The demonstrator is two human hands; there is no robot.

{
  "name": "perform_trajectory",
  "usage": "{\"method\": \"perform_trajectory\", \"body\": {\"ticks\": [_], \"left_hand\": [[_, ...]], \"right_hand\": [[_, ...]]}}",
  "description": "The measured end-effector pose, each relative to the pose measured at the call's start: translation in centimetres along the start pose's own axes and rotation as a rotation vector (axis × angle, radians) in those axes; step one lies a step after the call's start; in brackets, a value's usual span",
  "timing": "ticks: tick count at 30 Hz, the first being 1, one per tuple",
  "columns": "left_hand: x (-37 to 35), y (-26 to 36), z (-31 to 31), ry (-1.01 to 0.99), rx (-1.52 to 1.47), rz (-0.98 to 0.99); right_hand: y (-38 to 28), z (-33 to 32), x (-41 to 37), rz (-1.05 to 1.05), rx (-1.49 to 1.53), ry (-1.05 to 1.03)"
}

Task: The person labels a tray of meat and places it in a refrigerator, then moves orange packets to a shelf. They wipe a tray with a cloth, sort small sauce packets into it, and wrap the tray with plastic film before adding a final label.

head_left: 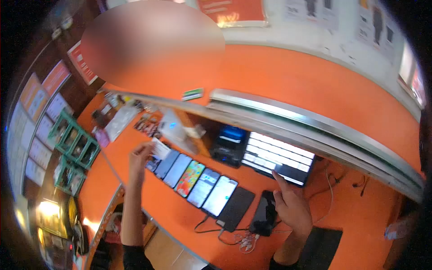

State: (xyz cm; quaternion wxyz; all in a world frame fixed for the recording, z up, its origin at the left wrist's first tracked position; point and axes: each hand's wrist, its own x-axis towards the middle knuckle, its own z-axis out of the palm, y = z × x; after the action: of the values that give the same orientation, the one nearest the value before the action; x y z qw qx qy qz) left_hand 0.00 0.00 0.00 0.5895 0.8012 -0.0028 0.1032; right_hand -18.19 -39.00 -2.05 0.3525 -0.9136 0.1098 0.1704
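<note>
My left hand (140, 155) is raised at the left end of a row of phones, with its fingers pinched on a small white paper slip (160, 148). My right hand (293, 207) points with the index finger stretched out, its tip at the lower edge of a lit tablet (280, 155) that shows rows of white tiles. The other fingers are curled and I see nothing in them. Several phones with lit screens lie side by side, among them one with a colourful screen (190, 178) and one with a white screen (219, 196). A black flat case (236, 209) and a dark phone (263, 213) end the row.
Cables (246, 242) tangle near the front edge of the orange counter. A metal-edged ledge (288, 118) runs above the tablet, with a small green card (193, 94) on it. Green baskets (74, 140) stand at left. A black pad (321, 247) lies at right.
</note>
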Motion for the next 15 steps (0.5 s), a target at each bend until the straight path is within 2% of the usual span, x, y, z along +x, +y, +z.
{"method": "perform_trajectory", "body": {"ticks": [2,3,5,7,9,10,12,15], "left_hand": [[-5.5,3.0,0.3,0.057,-0.104,-0.027],[-8.6,-1.4,2.2,0.134,-0.451,-0.031],[-13.1,2.3,-3.8,0.205,-0.475,-0.048],[-17.1,4.8,-9.6,0.353,-0.448,-0.022],[-21.4,4.0,-13.2,0.514,-0.546,-0.036],[-23.8,3.5,-15.1,0.572,-0.611,-0.02],[-28.5,2.1,-19.6,0.66,-0.709,0.018],[-36.8,0.9,-26.7,0.878,-0.738,0.028]], "right_hand": [[-0.1,2.4,0.6,-0.335,0.34,0.199],[-2.4,0.8,-0.2,-0.4,0.071,0.237],[-9.4,5.8,-1.6,-0.635,0.319,0.113],[-16.9,11.2,-4.0,-1.0,0.412,0.172],[-22.4,16.6,-6.7,-1.056,0.568,0.062],[-25.2,19.3,-8.4,-1.121,0.549,0.0],[-30.2,24.7,-12.4,-1.121,0.784,-0.059],[-35.9,33.6,-18.6,-1.166,0.924,-0.328]]}}
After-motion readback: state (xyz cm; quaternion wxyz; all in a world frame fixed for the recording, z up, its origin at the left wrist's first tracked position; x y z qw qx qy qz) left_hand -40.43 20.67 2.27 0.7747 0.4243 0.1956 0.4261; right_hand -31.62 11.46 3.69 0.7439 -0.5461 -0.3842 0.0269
